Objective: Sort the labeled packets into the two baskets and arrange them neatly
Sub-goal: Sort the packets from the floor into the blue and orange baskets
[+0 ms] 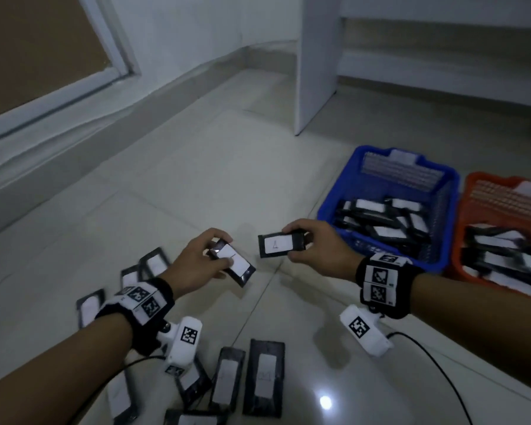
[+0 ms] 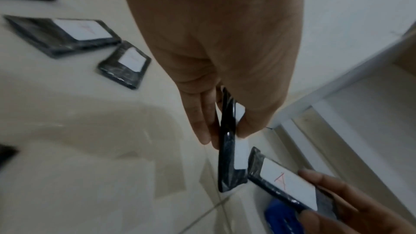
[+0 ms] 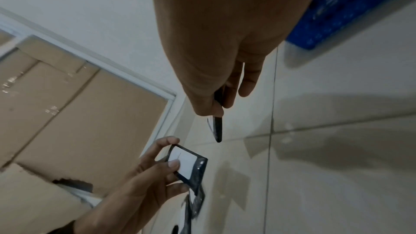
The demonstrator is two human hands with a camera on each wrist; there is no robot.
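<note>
My left hand [image 1: 210,256] pinches a black packet [image 1: 235,262] with a white label, lifted above the tiled floor; the left wrist view shows that packet [image 2: 229,157] edge-on between thumb and fingers. My right hand [image 1: 307,243] holds a second black packet [image 1: 280,245] whose label bears a letter A, just left of the blue basket [image 1: 350,191]. The right wrist view shows that packet [image 3: 217,129] edge-on. The blue basket and the orange basket [image 1: 460,228] at the right each hold several packets. Several loose packets [image 1: 264,377] lie on the floor near me.
More packets [image 1: 154,263] lie on the floor at the left behind my left wrist. A white furniture panel [image 1: 314,62] stands behind the baskets. A wall and a door frame [image 1: 117,56] run along the left. Camera cables [image 1: 436,366] trail from both wrists.
</note>
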